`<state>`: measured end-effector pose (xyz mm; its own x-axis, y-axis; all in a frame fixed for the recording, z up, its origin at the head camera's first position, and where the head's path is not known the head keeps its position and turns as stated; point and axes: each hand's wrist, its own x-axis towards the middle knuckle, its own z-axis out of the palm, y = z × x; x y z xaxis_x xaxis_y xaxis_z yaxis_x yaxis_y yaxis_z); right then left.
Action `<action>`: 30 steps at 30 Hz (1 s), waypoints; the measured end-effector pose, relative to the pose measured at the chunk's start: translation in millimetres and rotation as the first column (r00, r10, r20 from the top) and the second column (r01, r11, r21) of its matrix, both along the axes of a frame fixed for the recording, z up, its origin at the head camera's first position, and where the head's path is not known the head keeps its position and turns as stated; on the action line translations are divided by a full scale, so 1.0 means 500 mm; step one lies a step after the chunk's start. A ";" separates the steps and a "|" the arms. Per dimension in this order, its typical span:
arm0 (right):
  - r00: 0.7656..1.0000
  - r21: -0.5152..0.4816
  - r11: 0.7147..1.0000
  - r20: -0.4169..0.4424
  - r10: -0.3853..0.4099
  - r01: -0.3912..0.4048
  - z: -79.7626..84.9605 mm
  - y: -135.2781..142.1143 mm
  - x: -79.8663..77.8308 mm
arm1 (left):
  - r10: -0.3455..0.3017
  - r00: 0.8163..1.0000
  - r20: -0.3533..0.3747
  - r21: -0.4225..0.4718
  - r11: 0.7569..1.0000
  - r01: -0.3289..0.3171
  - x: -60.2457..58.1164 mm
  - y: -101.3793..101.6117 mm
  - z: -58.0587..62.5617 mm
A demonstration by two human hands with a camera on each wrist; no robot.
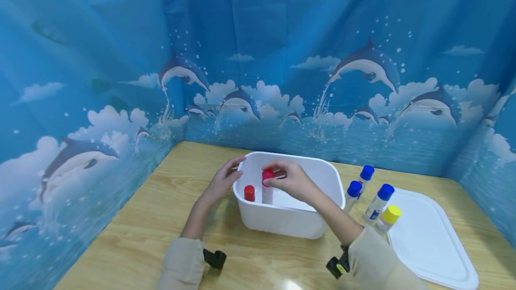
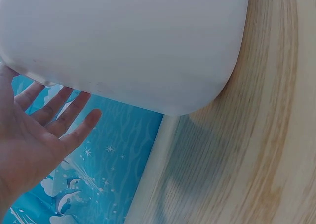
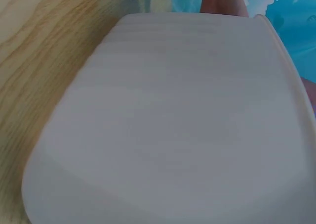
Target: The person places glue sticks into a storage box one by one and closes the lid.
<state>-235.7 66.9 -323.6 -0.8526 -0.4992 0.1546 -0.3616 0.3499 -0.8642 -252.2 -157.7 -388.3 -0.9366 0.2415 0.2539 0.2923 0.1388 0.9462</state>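
A white plastic tub stands on the wooden table. Inside it, my right hand pinches a clear bottle by its red cap; the bottle is upright near the tub's left part. Beside that bottle stands a second red-capped bottle, its lower part hidden by the tub wall. My left hand is at the tub's left rim, fingertips at the edge. In the left wrist view the fingers of the left hand are spread and fairly straight. The right wrist view is mostly filled by the tub wall.
Right of the tub stand blue-capped bottles and a yellow-capped bottle. A white lid lies flat at the table's right. Behind the table hangs a blue dolphin-print curtain.
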 end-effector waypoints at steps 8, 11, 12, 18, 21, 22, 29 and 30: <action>0.999 0.028 1.000 -0.036 0.005 -0.004 -0.023 -0.004 -0.003 | -0.002 1.000 0.001 0.004 1.000 0.002 -0.006 0.001 -0.008; 0.999 0.035 0.999 -0.051 0.013 -0.011 -0.027 -0.006 -0.002 | -0.001 1.000 -0.016 0.014 1.000 0.001 -0.009 0.001 -0.012; 0.999 0.038 0.999 -0.052 0.013 -0.011 -0.028 -0.007 -0.002 | -0.001 1.000 -0.023 0.015 1.000 0.002 -0.010 0.001 -0.013; 0.999 0.088 0.996 -0.047 0.023 -0.018 -0.030 -0.009 -0.002 | 0.004 1.000 -0.026 0.014 1.000 -0.003 -0.007 0.000 -0.011; 0.998 0.116 0.993 -0.055 0.031 -0.025 -0.031 -0.009 -0.002 | 0.006 1.000 -0.015 0.015 1.000 -0.006 -0.005 0.000 -0.008; 0.998 0.122 0.992 -0.058 0.034 -0.027 -0.031 -0.009 -0.002 | 0.005 1.000 -0.011 0.013 1.000 -0.005 -0.005 0.000 -0.008; 0.997 0.151 0.987 -0.053 0.055 -0.046 -0.032 -0.009 0.002 | -0.012 0.999 0.042 0.016 1.000 0.011 -0.006 -0.001 -0.004; 0.997 0.157 0.986 -0.051 0.058 -0.050 -0.032 -0.008 0.003 | -0.014 0.999 0.045 0.020 1.000 0.013 -0.007 -0.001 -0.004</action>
